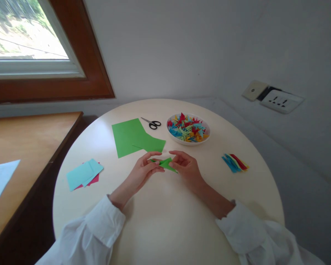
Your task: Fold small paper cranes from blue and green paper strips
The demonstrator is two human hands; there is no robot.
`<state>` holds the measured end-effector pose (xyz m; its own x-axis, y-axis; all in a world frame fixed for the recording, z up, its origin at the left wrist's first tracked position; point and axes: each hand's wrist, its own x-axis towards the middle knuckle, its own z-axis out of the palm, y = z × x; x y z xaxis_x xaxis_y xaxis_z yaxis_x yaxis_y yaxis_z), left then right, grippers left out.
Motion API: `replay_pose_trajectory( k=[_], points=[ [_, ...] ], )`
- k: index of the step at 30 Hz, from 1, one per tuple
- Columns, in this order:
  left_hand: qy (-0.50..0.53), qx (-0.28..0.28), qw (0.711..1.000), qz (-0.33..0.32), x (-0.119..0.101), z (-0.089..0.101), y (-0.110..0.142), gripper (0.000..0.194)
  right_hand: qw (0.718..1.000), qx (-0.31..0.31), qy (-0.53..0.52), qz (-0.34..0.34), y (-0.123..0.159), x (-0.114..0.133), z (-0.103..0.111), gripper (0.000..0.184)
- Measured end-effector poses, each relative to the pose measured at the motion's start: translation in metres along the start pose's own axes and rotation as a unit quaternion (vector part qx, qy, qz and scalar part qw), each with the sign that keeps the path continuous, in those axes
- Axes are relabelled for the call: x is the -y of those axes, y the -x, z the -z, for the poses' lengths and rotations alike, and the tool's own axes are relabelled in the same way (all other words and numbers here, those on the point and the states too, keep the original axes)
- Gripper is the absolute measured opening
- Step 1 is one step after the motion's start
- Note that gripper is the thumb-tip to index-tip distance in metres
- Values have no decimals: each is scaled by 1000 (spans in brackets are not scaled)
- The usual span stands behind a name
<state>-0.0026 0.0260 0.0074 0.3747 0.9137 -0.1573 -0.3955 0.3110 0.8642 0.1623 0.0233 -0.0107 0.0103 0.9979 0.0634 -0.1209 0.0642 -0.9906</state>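
Observation:
A small folded green paper piece (165, 163) lies low over the round cream table (160, 221), held between both hands. My left hand (143, 170) pinches its left end with curled fingers. My right hand (185, 166) pinches its right end, fingers bent over the fold. Just beyond the hands lie two overlapping green paper sheets (129, 137).
Black-handled scissors (152, 123) lie behind the green sheets. A white bowl (188, 129) holds several colourful folded paper figures. Coloured paper strips (235, 162) lie at the right, light-blue and red sheets (84, 173) at the left. A wooden ledge (24, 147) adjoins the table on the left.

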Motion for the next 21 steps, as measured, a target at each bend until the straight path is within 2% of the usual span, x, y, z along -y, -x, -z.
replay_pose_trajectory(
  k=[6,11,16,21],
  points=[
    [-22,16,1000,-5,-2,-2,2,38,998,8,-51,-25,-1,-4,0,41],
    [-74,-27,997,-7,-1,-2,1,35,1000,14,-26,-10,1,-4,-1,36],
    [-81,-25,996,-6,3,3,-1,35,1000,-5,-21,-4,1,-1,-1,33],
    [-140,-29,990,-19,6,7,-2,43,999,-21,13,22,0,-1,1,24]
  ],
)
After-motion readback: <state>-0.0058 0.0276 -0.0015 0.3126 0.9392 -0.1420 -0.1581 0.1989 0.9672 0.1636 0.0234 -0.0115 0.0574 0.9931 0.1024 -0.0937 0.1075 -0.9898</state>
